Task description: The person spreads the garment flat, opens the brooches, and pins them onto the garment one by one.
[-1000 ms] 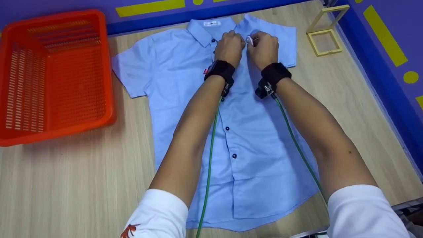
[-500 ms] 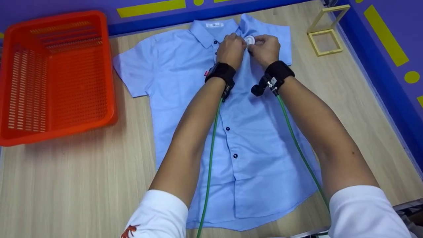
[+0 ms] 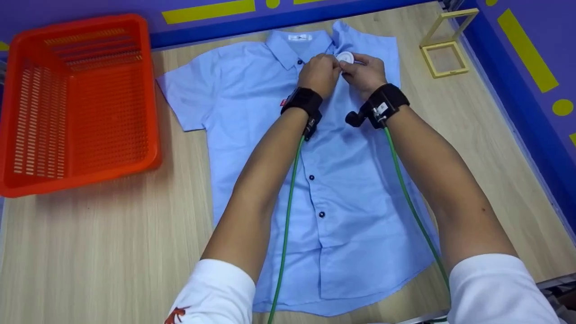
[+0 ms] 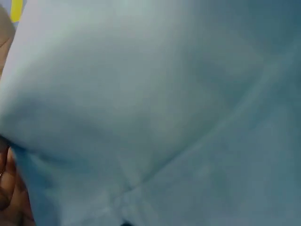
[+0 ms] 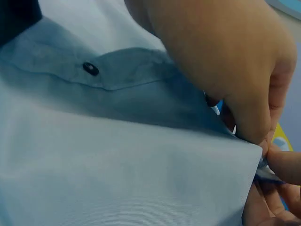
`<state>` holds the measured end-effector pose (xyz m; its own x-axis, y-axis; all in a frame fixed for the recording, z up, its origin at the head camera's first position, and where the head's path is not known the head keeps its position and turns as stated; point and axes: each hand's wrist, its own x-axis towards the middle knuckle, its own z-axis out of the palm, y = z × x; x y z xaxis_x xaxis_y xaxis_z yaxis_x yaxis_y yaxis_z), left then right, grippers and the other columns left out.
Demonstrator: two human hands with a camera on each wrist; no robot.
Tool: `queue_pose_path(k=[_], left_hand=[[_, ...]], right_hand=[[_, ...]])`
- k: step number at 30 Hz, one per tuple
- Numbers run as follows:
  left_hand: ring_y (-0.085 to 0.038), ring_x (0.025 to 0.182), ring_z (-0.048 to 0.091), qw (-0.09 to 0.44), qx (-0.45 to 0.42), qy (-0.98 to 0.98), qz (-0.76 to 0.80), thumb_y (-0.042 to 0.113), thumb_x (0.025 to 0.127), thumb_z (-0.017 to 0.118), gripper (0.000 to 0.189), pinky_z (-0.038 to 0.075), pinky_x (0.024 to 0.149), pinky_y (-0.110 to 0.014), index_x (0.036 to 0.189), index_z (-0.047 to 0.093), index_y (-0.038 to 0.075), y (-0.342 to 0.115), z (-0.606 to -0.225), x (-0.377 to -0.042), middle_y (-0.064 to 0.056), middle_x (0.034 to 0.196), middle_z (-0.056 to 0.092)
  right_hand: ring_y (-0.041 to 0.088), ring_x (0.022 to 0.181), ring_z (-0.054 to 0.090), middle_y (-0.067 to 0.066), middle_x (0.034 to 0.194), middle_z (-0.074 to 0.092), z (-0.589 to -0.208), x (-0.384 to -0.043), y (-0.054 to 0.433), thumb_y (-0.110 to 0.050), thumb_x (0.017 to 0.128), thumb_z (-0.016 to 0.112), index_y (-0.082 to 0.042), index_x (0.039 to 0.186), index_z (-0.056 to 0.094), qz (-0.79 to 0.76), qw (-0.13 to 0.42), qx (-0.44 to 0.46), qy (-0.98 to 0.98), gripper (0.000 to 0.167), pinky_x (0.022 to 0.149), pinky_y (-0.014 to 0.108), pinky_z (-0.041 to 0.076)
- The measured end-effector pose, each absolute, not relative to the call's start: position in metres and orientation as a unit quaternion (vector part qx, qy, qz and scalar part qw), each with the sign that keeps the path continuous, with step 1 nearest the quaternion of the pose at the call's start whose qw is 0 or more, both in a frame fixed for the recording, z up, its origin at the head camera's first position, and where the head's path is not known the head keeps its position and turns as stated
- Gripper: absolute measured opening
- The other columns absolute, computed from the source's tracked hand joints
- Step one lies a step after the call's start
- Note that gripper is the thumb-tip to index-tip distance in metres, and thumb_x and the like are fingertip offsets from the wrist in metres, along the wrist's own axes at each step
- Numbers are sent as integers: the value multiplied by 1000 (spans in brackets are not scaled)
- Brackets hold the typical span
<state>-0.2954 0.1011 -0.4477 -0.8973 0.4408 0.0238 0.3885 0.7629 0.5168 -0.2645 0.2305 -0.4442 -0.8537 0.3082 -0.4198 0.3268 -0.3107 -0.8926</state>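
Note:
A light blue short-sleeved shirt (image 3: 265,103) lies face up with dark buttons down its front. Near the collar, my left hand (image 3: 318,75) pinches a raised fold of the chest fabric. My right hand (image 3: 368,74) holds a round white pin badge (image 3: 345,57) between thumb and fingers, its face towards the head camera, right beside the left fingertips. The right wrist view has the left hand (image 5: 225,61) over the lifted cloth, with right fingers (image 5: 286,167) meeting it at the fold. Blurred shirt fabric (image 4: 141,103) fills most of the left wrist view.
A red-orange plastic basket (image 3: 155,148) stands at the left of the wooden table (image 3: 112,252). At the back right sits an open yellow frame (image 3: 444,74). Purple-blue panels (image 3: 360,5) border the back and right. Green cables (image 3: 288,216) run from both wrists across the shirt.
The badge has turned from nearly edge-on to showing its round face. My right hand has rotated with it, while the left keeps its pinch on the shirt.

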Motion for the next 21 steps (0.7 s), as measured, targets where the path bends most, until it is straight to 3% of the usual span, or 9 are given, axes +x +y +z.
queue_pose_path(k=[5,8,11,15,18,21], left_hand=[[-14,104,62,60,177,931,313,30,103,57,30,47,88,-27,127,66,15,103,-446,-296,-1,118,65],[-14,114,59,77,155,929,326,32,104,56,41,44,95,-24,142,58,17,103,-444,-299,-3,129,61],[-12,124,55,111,139,921,348,33,105,52,43,40,101,-21,146,54,19,101,-442,-303,-2,138,59],[-8,117,58,149,114,900,394,31,105,53,36,41,96,-17,137,64,18,97,-439,-307,4,130,66],[-9,102,60,149,100,891,418,29,103,57,28,43,85,-18,123,73,16,96,-439,-308,3,114,70],[-10,97,61,137,93,890,424,29,102,60,25,44,82,-20,115,75,14,96,-440,-308,2,109,70]], right_hand=[[15,96,62,9,110,64,-451,-263,233,1,92,69,4,133,62,-772,-8,255,582,42,76,20,53],[17,100,63,10,110,65,-453,-263,233,1,91,70,5,130,63,-784,-10,245,570,40,79,21,54],[19,100,65,12,107,67,-455,-261,234,3,89,71,7,124,64,-799,-12,228,556,36,81,22,55],[21,96,69,13,100,71,-457,-260,234,6,88,72,6,114,67,-821,-17,206,533,27,79,23,56],[20,93,70,12,96,73,-458,-260,233,7,88,71,6,110,69,-824,-22,199,530,22,78,23,56],[20,92,70,11,94,74,-457,-260,232,6,88,71,6,109,71,-817,-26,206,539,21,77,23,55]])
